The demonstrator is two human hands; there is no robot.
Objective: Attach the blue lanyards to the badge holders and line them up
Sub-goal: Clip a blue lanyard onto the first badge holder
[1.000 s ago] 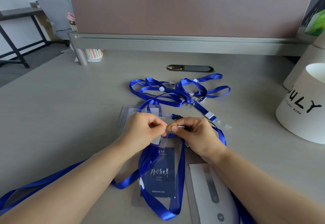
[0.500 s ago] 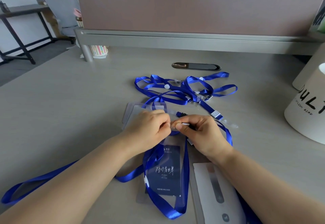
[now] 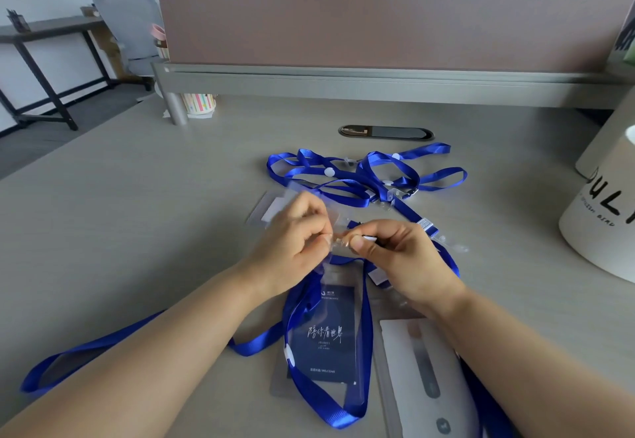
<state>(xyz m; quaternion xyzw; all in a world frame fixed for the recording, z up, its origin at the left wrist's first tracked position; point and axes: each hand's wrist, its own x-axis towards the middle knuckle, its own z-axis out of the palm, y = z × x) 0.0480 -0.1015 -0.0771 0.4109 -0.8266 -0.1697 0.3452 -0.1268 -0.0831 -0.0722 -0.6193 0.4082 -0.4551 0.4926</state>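
Both hands meet above the middle of the pale grey wood-grain desk, fingertips almost touching. The left hand is curled, thumb and forefinger pinching the top edge of a clear plastic badge holder that has a dark blue printed card inside. The holder slopes from the fingers back toward the person, its lower end on the desk. The right hand is also curled and pinches the small clip end of a blue woven lanyard right against the holder's top. The join itself is blurred, so it cannot be told whether the clip is through the slot.

A long blue ribbon loop lies across the holder's lower part and trails off to the left under the forearm (whether it belongs to the pinched lanyard is unclear). Just beyond the hands lies a tangled pile of blue lanyards with white buttons and clear clips. A small stack of empty clear badge holders lies partly under the left hand. Beside the right forearm lies a flat white packet with a grey strip.

At the right edge stands a white cylindrical container with black lettering, well apart from the work. Farther back are an oval cable grommet, a striped paper cup and a mauve partition panel.
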